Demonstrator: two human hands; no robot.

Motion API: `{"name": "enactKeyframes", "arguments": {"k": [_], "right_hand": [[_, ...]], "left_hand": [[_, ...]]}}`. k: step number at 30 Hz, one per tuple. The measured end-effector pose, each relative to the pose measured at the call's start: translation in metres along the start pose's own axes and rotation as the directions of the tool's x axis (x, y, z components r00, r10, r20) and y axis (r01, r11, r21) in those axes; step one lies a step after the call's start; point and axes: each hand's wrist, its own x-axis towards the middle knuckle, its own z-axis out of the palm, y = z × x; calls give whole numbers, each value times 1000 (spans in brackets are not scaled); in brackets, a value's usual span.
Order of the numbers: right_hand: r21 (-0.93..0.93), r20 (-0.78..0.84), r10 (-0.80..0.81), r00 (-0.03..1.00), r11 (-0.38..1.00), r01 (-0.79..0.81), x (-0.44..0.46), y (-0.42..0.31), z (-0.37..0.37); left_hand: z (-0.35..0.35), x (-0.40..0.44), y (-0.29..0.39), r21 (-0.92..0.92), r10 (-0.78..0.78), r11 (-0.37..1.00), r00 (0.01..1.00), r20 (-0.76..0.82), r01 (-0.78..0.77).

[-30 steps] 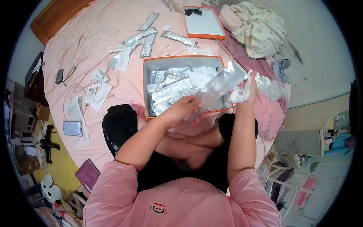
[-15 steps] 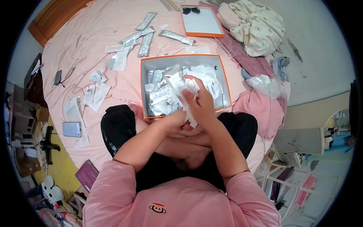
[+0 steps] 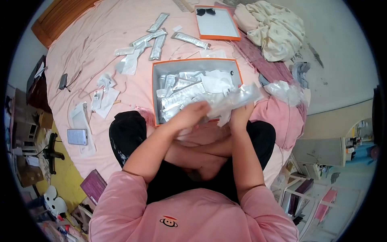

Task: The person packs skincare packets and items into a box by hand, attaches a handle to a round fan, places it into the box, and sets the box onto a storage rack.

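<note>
A long clear-and-white plastic pouch [image 3: 236,100], smeared by motion, stretches between my hands over the near right corner of an orange-rimmed box [image 3: 238,74]. My right hand [image 3: 241,115] grips it from below, its fingers partly hidden behind the plastic. At the pouch's left end, my left hand [image 3: 192,115] is closed, with its fingertips against the plastic. A loose white flap hangs beneath the pouch. Inside the box lie several silver-and-white packets [image 3: 183,94] and white paper pieces [image 3: 217,82].
Several silver packets [image 3: 158,46] lie beyond the box on the pink bedsheet. An orange-edged lid [image 3: 217,28] with sunglasses [image 3: 205,11] is farther back. Torn wrappers [image 3: 107,101] and a phone [image 3: 77,136] lie left. At right are a clear plastic bag [image 3: 284,92] and pink cloth [image 3: 280,121].
My right hand has moved right and down, turning the pouch from upright to nearly level across the box's corner. My left hand has risen to the pouch's left end.
</note>
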Motion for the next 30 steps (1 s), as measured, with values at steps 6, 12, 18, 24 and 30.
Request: {"name": "enactKeyframes", "arguments": {"k": [6,12,18,24,30], "right_hand": [[-48,-87,25,996,998,-29,22,35,-16],[-605,24,-167,986,782,147,14,59,-14],[-814,176,-106,979,543,205,13,60,-17],[-832,189,-90,978,513,209,7,56,-14],[-857,200,-91,976,466,219,8,63,-11]], "left_hand": [[-49,-1,11,587,100,774,871,-482,236],[-35,5,-2,881,411,397,808,-421,257],[-30,7,-12,825,-94,500,964,-250,263],[-81,-59,60,607,373,794,812,-450,-29],[-219,-92,-75,652,66,581,770,-634,487]]}}
